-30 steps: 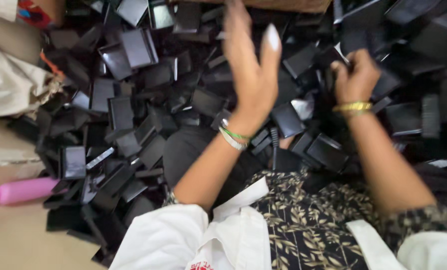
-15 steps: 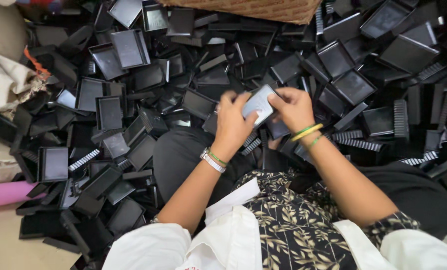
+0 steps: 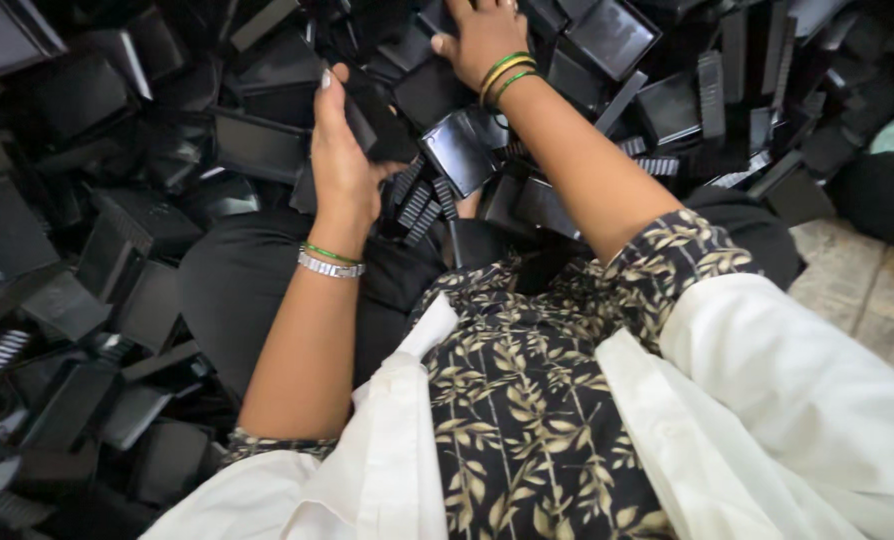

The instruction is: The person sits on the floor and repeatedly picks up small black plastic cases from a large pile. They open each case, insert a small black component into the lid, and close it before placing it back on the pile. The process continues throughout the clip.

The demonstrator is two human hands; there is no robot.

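My left hand grips a black rectangular plastic piece by its edge, held above my lap. My right hand reaches farther out and rests palm-down on the heap of black plastic trays; whether it grips one I cannot tell. A shiny black tray lies just under my right wrist. Green and gold bangles circle the right wrist, green and silver ones the left.
Several black plastic trays and ribbed black strips cover the floor all around my legs, thickest at the left and top. A bare patch of stone floor shows at the right. My lap is covered by black cloth and a leaf-patterned dress.
The view has tilted down and closer. My hands, together on a grey piece half a second ago, have parted: the left holds a black piece, the right has reached out onto the heap.
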